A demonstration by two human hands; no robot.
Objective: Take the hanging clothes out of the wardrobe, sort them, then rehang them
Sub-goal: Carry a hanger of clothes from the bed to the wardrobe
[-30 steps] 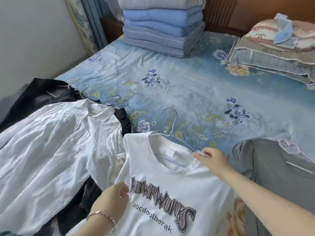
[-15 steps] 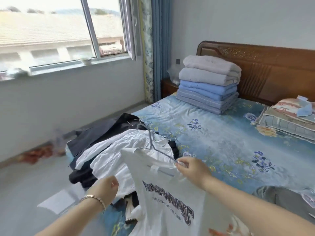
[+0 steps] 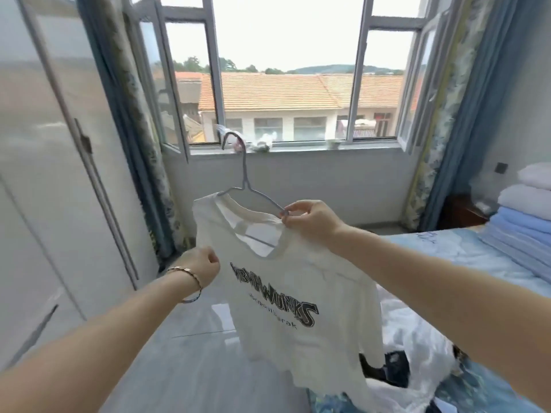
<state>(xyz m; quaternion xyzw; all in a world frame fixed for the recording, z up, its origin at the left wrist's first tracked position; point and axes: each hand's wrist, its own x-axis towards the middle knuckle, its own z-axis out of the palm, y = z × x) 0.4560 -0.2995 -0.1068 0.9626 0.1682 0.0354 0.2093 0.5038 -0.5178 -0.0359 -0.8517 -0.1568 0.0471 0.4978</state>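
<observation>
A white T-shirt [image 3: 301,296] with black lettering hangs in the air in front of me on a pale wire hanger [image 3: 245,186]. My right hand [image 3: 310,222] pinches the hanger's right shoulder together with the shirt's collar. My left hand [image 3: 200,265], with a bracelet on the wrist, is closed on the shirt's left side below the sleeve. The white wardrobe [image 3: 53,180] with shut doors stands at the left. More clothes, white and black [image 3: 417,362], lie in a heap on the bed at the lower right.
An open window [image 3: 286,70] with a sill faces me, with blue curtains [image 3: 465,120] on both sides. The bed with a blue floral sheet [image 3: 465,251] is at the right, with stacked folded blankets [image 3: 524,222] on it. Grey floor [image 3: 190,353] lies between the wardrobe and the bed.
I have lifted the white T-shirt on its hanger off the bed and turned left, from the bed to the window and wardrobe. Both hands kept their hold.
</observation>
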